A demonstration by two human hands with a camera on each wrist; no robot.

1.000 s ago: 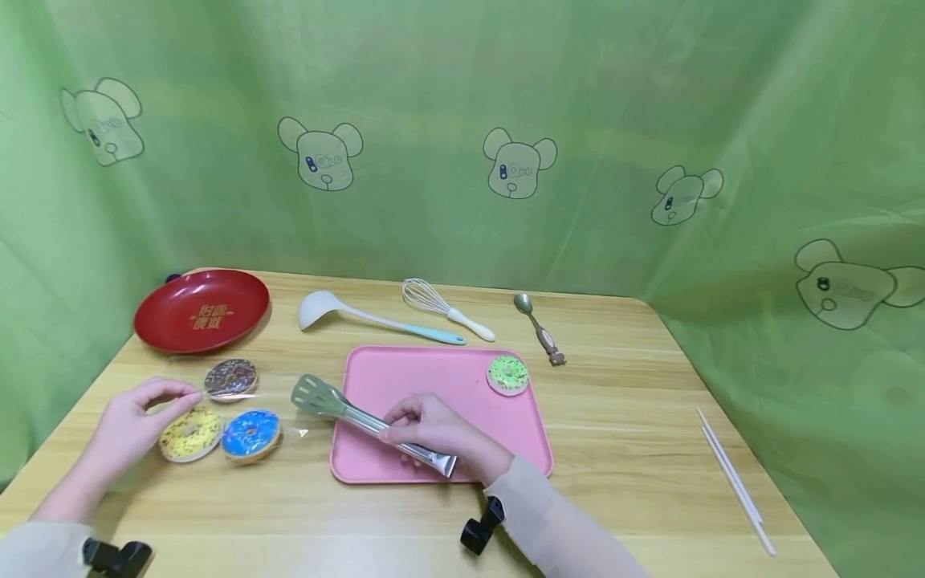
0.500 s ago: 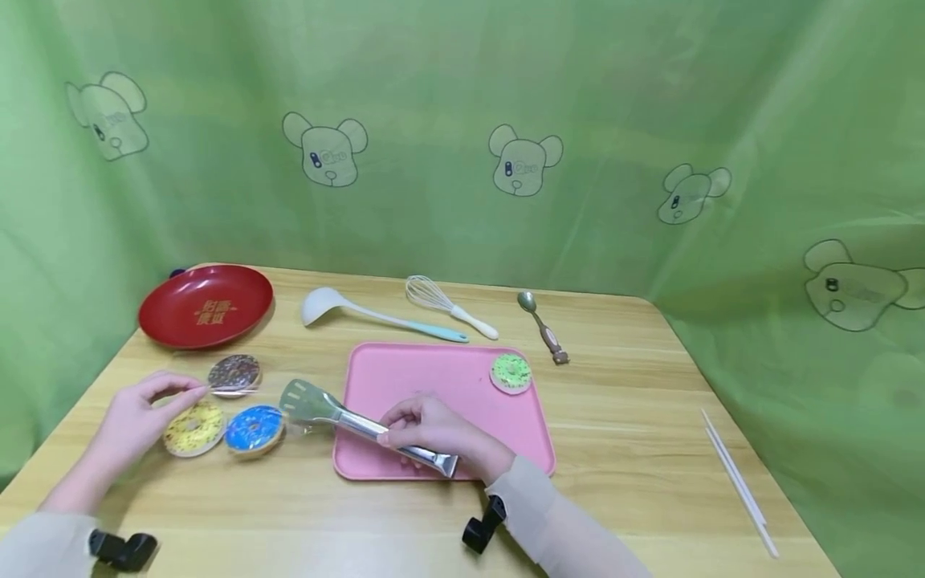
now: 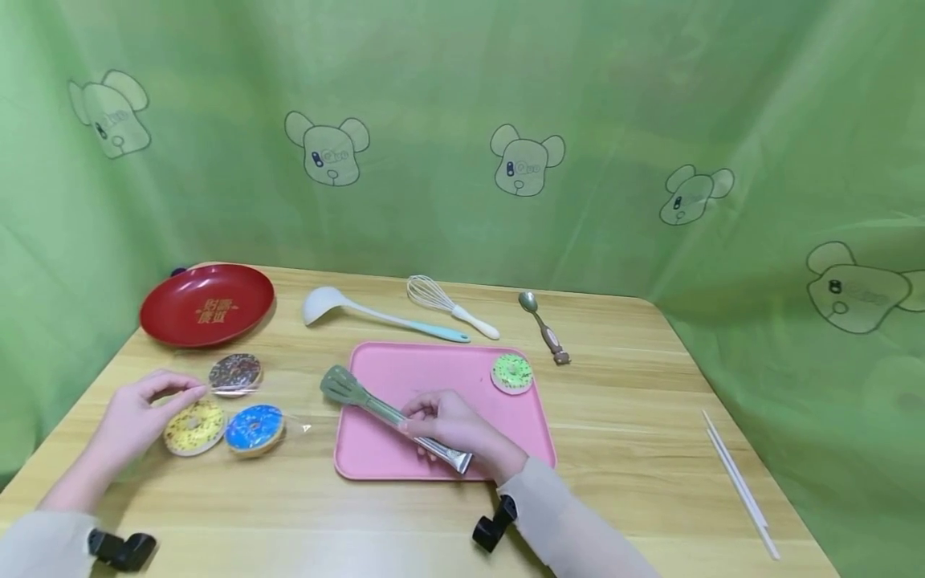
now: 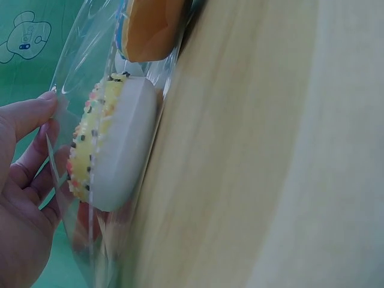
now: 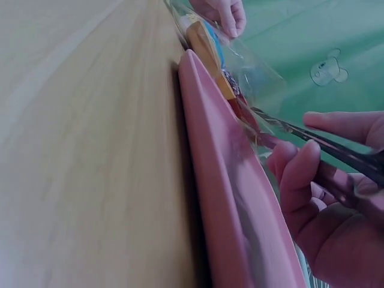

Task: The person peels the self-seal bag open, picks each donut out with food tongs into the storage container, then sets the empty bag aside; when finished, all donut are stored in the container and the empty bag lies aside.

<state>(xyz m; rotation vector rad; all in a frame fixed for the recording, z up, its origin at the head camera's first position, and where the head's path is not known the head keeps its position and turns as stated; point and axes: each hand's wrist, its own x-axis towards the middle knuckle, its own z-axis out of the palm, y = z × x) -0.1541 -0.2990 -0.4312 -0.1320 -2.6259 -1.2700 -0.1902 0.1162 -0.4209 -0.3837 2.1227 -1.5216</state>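
My left hand pinches the upper edge of a clear plastic bag between thumb and fingers. Inside the bag lie a yellow sprinkled donut, a blue donut and a chocolate donut. My right hand grips metal tongs by their handles, above a pink tray. The slotted green-grey tip points left, just past the tray's left edge and apart from the bag. A green sprinkled donut rests in the tray's far right corner.
A red plate stands at the back left. Behind the tray lie a white ladle, a whisk and a spoon. White chopsticks lie near the right edge, and a green curtain surrounds the table.
The tongs first reached left to the bag's right end, then drew back to the right over the tray. My left hand stays on the bag, and the view has shifted slightly.
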